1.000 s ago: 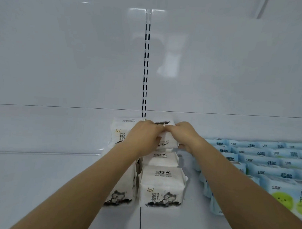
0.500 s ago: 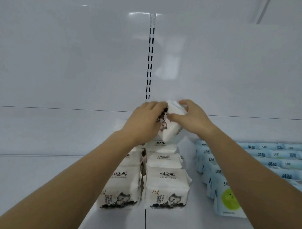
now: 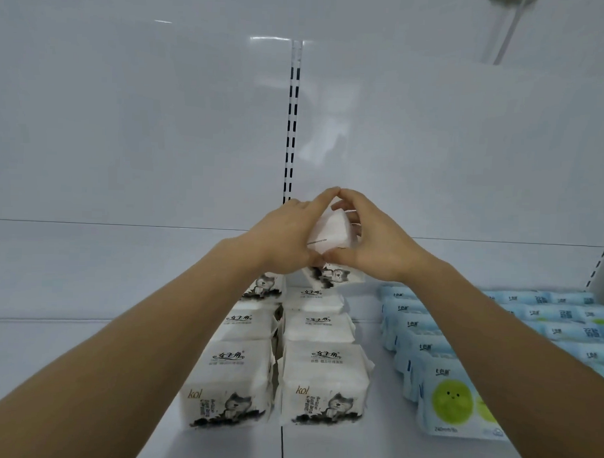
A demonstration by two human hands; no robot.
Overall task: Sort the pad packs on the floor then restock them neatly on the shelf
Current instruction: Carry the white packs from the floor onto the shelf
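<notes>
Both hands hold one white pad pack [image 3: 329,236] tilted in the air above the back of the shelf. My left hand [image 3: 286,237] grips its left side and my right hand [image 3: 374,238] grips its right side, fingertips meeting over its top. Beneath it two rows of white pad packs with a cat print [image 3: 322,383] run front to back on the white shelf [image 3: 84,358]. Another white pack [image 3: 262,285] stands at the back of the left row.
Light blue pad packs with green circles [image 3: 452,402] fill the shelf's right part in several rows. The white back panel [image 3: 160,138] carries a slotted upright [image 3: 292,125]. Bare shelf surface lies to the left of the white rows.
The pack was lifted off the back of the right row and turned; it is held higher and more tilted. The view has moved closer.
</notes>
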